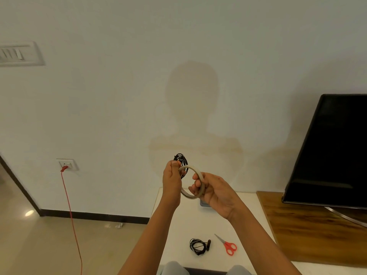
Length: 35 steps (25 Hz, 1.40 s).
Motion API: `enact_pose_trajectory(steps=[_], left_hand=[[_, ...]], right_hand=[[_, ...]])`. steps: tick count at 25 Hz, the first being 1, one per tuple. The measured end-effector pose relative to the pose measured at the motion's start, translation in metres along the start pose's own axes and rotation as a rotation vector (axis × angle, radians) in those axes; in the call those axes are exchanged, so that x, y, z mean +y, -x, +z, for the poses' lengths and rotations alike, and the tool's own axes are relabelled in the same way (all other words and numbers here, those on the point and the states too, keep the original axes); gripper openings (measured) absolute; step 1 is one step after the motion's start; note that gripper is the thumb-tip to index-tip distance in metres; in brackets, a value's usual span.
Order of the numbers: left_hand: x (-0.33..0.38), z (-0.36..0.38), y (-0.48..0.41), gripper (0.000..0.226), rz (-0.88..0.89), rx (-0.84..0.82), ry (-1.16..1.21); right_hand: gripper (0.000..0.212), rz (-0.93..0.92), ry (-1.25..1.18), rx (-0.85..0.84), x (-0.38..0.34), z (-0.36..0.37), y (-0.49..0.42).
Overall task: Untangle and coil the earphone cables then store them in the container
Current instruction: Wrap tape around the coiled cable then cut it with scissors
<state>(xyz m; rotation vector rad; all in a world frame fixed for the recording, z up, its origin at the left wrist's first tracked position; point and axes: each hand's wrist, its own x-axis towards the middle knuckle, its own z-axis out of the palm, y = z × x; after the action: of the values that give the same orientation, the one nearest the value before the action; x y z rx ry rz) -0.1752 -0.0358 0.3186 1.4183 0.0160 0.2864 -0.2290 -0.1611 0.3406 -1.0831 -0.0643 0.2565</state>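
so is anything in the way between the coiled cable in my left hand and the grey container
Yes. The right hand, holding the tape roll, sits beside the coiled cable in the left hand and covers most of the grey container in this view; only a corner shows. Nothing else visible blocks the way.

L hand (172, 182), R hand (214, 192): fingers (195, 183) curled

Red scissors (228, 247) on table (198, 225), TV (333, 147) at rt.
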Motion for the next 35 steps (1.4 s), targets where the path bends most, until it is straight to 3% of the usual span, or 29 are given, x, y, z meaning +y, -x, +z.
enact_pose_trajectory(steps=[7, 13, 19, 26, 35], left_hand=[[0.003, -0.001, 0.000, 0.029, 0.012, -0.001, -0.002], [0.004, -0.008, -0.001, 0.030, 0.153, -0.093, -0.152], [0.015, -0.010, -0.001, 0.029, 0.288, -0.152, -0.296], [0.009, -0.003, 0.002, 0.029, 0.113, -0.054, -0.083], [0.010, -0.002, 0.002, 0.027, 0.078, -0.063, -0.004]], right_hand=[[0.032, -0.046, 0.039, -0.028, 0.003, 0.000, 0.003], [0.033, 0.158, 0.069, 0.072, -0.013, 0.005, -0.004], [0.032, 0.236, 0.104, 0.076, -0.021, 0.008, -0.007], [0.031, 0.176, 0.056, 0.017, -0.021, 0.009, -0.005], [0.029, 0.083, 0.046, -0.042, -0.016, 0.010, -0.003]])
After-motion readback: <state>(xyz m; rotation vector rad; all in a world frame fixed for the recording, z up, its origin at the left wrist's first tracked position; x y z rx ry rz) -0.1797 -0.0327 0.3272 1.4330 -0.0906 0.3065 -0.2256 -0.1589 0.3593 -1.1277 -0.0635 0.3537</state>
